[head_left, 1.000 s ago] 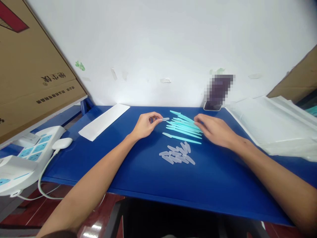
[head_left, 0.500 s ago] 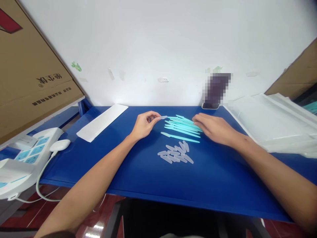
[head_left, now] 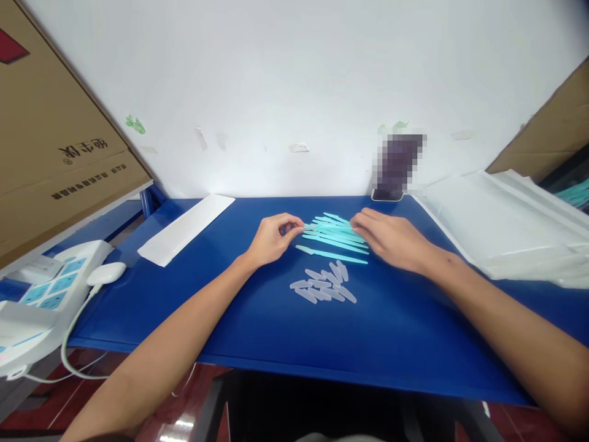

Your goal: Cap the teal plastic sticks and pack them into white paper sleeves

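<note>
A row of thin teal plastic sticks [head_left: 335,236] lies on the blue table [head_left: 257,319] near the wall. Just in front of them sits a small heap of clear plastic caps [head_left: 324,284]. My left hand [head_left: 273,237] pinches a clear cap between thumb and forefinger, its tip against the left end of a teal stick. My right hand [head_left: 391,239] lies palm down on the right end of the teal sticks, fingers closed around one of them.
A white paper strip [head_left: 186,228] lies at the back left of the table. A phone [head_left: 396,166] leans on the wall. White plastic bags [head_left: 501,227] are stacked on the right. A white power strip [head_left: 41,294] and cable sit left, beside a cardboard box [head_left: 55,135].
My left hand has brought the clear cap rightward onto the end of a teal stick. My right hand has slid left along the sticks. The view has shifted slightly.
</note>
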The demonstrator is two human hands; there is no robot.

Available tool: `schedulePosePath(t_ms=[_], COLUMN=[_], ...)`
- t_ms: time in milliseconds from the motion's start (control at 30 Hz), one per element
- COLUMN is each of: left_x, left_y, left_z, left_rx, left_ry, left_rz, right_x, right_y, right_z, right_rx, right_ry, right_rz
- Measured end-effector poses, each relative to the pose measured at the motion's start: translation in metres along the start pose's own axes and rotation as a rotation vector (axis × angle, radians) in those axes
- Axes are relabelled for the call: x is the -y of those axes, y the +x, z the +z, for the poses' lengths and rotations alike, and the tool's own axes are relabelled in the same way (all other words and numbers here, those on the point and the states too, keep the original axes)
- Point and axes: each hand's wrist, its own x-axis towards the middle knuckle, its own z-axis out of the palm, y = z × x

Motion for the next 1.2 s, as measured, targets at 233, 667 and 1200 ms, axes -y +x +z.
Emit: schedulePosePath(t_ms=[233, 667, 1200], left_x=[-0.002, -0.006, -0.039], left_y=[0.001, 0.000, -0.002], left_z=[-0.009, -0.013, -0.019], left_rx=[0.188, 0.269, 0.710], left_ry=[0.030, 0.103, -0.042], left_rz=[0.022, 0.105, 0.105], right_x=[0.011, 0.007, 0.013], right_y=[0.000, 0.005, 0.003], right_z=[0.007, 0.003, 0.000], right_rx=[0.115, 0.163, 0.281], right_ry=[0.034, 0.095, 0.156], right_rz=[-0.086, 0.055, 0.198])
